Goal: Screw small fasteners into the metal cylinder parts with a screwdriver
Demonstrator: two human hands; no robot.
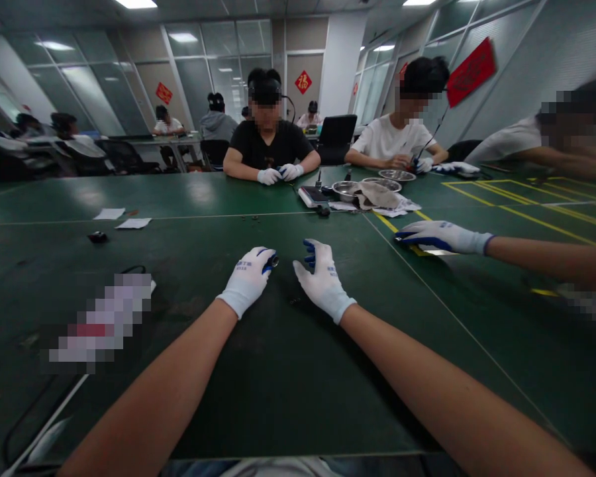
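Note:
My left hand (248,275), in a white glove with blue palm and fingertips, is closed around a small dark round piece (275,262) with a shiny ring-like end. Most of that piece is hidden by the fingers, so its kind does not show. To its right, my right hand (321,278), gloved alike, hovers at or just over the table with thumb and fingers apart and nothing between them. Tiny dark bits (295,301) lie on the green tabletop (278,384) between my wrists.
A co-worker's gloved hand (440,236) rests at right on a flat shiny thing. Metal bowls (346,190), a grey cloth (377,195) and a dark box (314,195) stand farther back. Left lie a blurred-out power-strip-like object (104,321), a cable and paper slips (134,224). Co-workers sit opposite.

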